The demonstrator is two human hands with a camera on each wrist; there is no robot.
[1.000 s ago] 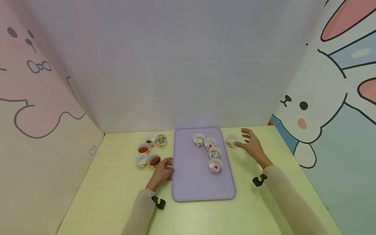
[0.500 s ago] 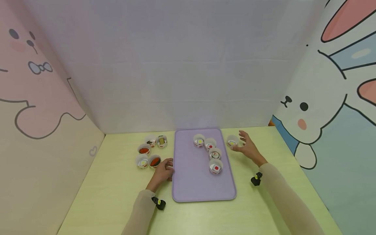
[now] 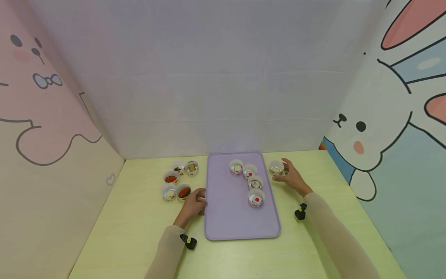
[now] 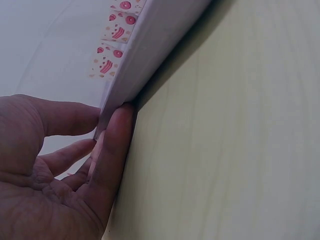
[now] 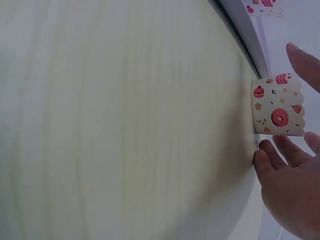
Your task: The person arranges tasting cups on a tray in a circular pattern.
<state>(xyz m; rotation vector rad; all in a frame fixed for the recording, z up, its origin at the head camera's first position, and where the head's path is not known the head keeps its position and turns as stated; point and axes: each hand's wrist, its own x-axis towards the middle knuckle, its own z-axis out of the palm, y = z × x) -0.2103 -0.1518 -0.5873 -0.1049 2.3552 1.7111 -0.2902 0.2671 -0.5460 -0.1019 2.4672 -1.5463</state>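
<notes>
My left hand (image 3: 191, 205) pinches the left rim of the lilac tray (image 3: 230, 221). In the left wrist view, the thumb (image 4: 70, 117) lies on one side of the rim and a finger (image 4: 117, 135) lies under the other. On the right, my right hand (image 3: 294, 177) is spread around a paper cup (image 3: 276, 167) with something yellow and white inside. The right wrist view shows this cup upright on the table, printed with red donuts; the thumb (image 5: 305, 65) stands off one side and the fingertips are close to the other.
Several similar cups stand on the tray, the nearest cup (image 3: 256, 198) holding a red and white piece. Left of it is a group of several cups, including a cup with orange-red contents (image 3: 183, 191). A wall (image 3: 230, 116) rises behind the yellow table (image 3: 129, 232).
My right hand has moved left and its fingers have come nearer to the right-hand paper cup. The left hand keeps its place on the tray rim.
</notes>
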